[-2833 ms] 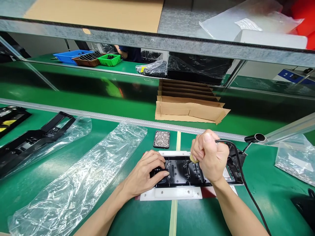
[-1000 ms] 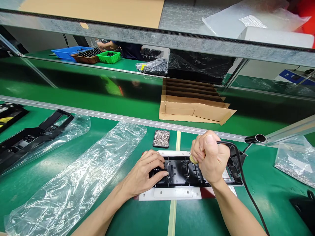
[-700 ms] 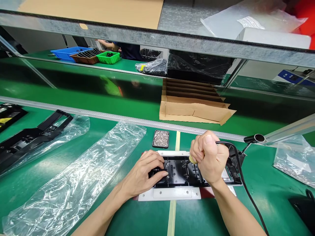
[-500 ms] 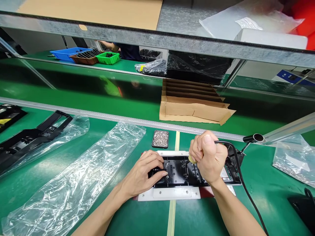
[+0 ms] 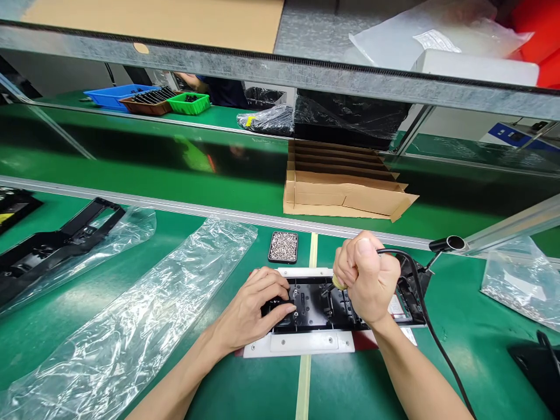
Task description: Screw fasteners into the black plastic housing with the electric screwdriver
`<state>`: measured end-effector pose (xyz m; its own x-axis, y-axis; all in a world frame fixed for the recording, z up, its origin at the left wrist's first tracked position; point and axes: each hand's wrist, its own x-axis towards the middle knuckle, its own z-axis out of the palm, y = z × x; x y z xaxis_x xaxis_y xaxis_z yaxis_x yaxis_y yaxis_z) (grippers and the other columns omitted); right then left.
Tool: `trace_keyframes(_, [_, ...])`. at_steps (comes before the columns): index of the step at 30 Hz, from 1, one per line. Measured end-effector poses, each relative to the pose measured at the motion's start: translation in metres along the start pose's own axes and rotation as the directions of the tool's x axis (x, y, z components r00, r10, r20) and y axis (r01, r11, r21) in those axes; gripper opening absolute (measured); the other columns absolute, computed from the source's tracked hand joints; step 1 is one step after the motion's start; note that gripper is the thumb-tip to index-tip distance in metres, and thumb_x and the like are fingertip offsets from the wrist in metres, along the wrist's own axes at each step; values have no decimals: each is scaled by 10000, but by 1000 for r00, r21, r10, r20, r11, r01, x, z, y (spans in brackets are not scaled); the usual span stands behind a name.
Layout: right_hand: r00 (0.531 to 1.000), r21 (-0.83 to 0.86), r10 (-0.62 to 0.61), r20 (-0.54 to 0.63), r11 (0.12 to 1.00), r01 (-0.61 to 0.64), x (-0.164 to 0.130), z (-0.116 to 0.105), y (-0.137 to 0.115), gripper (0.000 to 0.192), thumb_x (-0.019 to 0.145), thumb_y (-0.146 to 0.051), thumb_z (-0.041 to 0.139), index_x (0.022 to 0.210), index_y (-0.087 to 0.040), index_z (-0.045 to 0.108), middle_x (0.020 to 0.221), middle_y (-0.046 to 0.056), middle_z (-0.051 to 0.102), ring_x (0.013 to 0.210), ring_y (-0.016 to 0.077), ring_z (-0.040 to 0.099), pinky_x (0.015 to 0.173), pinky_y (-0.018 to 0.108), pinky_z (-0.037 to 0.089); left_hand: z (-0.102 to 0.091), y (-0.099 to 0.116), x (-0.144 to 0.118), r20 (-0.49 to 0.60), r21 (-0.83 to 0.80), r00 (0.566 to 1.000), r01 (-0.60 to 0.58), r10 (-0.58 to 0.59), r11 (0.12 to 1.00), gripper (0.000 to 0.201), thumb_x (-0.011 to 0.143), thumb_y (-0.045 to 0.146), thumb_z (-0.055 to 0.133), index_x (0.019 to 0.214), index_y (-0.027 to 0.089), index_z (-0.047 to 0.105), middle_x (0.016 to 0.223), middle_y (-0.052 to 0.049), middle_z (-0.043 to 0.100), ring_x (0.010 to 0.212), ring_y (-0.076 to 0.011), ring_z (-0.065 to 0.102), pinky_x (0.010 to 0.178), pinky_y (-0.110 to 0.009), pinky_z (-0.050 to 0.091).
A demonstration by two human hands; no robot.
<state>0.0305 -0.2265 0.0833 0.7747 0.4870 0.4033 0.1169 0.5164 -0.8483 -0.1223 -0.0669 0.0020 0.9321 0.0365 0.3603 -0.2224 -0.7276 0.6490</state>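
A long black plastic housing [image 5: 310, 303] lies with its ribbed inside facing up, between white fixture blocks [image 5: 301, 343]. My left hand [image 5: 258, 309] is curled over its left end, thumb and fingers gripping there; what is under the palm is hidden. My right hand [image 5: 370, 277] is closed in a fist around a corded tool with a yellowish collar [image 5: 339, 282], which looks like a soldering iron. Its dark tip points down-left into the housing, near the middle. A black cord [image 5: 431, 326] comes out at the thumb. Whether the tip touches the plastic I cannot tell.
Behind the housing sits a small tray [image 5: 283, 247] of tiny metal pieces. A metal tube holder [image 5: 447, 244] stands at right, near a bag [image 5: 520, 286] of small parts. Clear plastic wrap [image 5: 144, 315] and black parts [image 5: 56, 239] lie left. Cardboard dividers [image 5: 345, 195] stand behind.
The whole view has shifted slightly. Both hands and the tool stay in the same places on the housing.
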Motion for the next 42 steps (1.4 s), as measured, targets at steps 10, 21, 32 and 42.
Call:
trace_keyframes(10, [1000,4,-4,2,1000,4,1,1,0,456,1037,-383,610,663,-213,413,526,-66,336,432,61,303,363,199,253,0,0,0,-5,1,1000,-2,2,1000,78,1056,271,653,1015,205,653,1116,-53,690,1107,-244,586,976,-405,406])
trace_keyframes(21, [1000,5,-10,4,1000,10,-1,1,-1,448,1037,-386,612,671,-215,416,522,-71,330,430,62,297,361,198,241,0,-1,0,6,-7,1000,9,-9,1000,75,1059,271,650,1016,211,639,1124,-38,679,1108,-235,576,980,-409,396])
trace_keyframes(32, [1000,-8,-5,-2,1000,5,-1,0,1,443,1039,-386,607,676,-219,415,527,-68,333,431,68,308,364,206,256,0,0,0,4,-11,1000,8,-8,1000,93,1063,284,644,1010,208,648,1123,-59,685,1104,-245,581,972,-418,404])
trace_keyframes(42, [1000,-12,8,-10,1000,-8,-1,0,0,460,1035,-394,612,665,-215,404,528,-66,340,429,65,307,365,203,252,0,1,1,1,-9,1000,9,-9,1000,87,1058,275,648,1005,207,644,1116,-53,686,1098,-243,591,981,-418,412])
